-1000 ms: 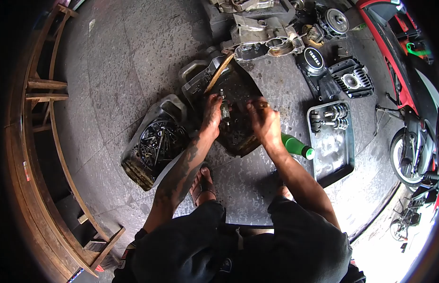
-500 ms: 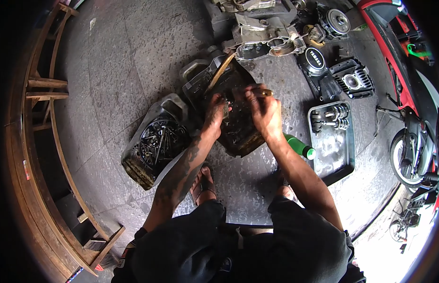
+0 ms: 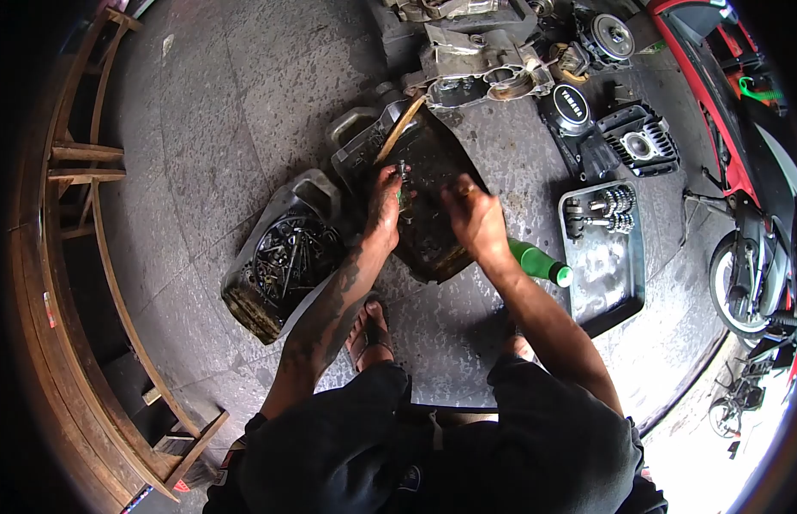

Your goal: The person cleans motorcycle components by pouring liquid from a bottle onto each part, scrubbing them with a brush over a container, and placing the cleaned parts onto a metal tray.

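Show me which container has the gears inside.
The metal tray right of the green bottle; the left one has small parts, the middle one a wooden stick.

Loose dark clothing (image 3: 330,445) with a small pale-edged emblem (image 3: 410,478), and dark-strapped sandals (image 3: 373,345).

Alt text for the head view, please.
Two bare hands work over a dark, oily tray: the left hand holds a small metal part, the right hand is beside it. Around them lie engine castings, a green bottle and a tray of gears.
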`<action>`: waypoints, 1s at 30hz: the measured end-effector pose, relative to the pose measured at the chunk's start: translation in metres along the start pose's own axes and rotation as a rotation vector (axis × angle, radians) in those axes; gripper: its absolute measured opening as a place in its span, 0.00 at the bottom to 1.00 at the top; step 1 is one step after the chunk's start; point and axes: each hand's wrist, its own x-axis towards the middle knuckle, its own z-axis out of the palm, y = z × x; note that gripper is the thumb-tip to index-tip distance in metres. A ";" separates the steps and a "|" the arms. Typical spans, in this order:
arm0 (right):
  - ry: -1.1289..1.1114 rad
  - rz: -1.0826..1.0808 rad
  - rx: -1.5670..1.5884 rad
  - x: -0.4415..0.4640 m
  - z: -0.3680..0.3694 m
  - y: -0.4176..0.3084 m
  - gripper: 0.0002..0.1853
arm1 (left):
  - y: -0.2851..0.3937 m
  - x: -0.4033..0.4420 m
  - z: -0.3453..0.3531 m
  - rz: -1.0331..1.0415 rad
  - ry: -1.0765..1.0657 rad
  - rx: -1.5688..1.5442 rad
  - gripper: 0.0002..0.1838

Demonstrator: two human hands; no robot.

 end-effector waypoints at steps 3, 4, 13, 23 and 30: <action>-0.086 0.007 -0.089 -0.004 -0.001 0.007 0.09 | -0.003 0.006 0.000 0.012 0.031 -0.025 0.11; -0.015 -0.003 0.043 -0.003 -0.005 0.002 0.09 | -0.006 0.007 -0.002 0.017 0.035 -0.019 0.11; 0.052 -0.031 0.228 0.011 -0.017 -0.033 0.08 | -0.009 0.009 -0.006 0.026 -0.042 0.001 0.12; 0.036 -0.031 0.175 0.009 -0.017 -0.024 0.08 | -0.017 0.014 -0.012 0.077 -0.010 0.017 0.10; -0.037 0.030 0.025 -0.005 -0.008 0.006 0.09 | -0.004 0.007 -0.001 0.020 0.026 -0.095 0.10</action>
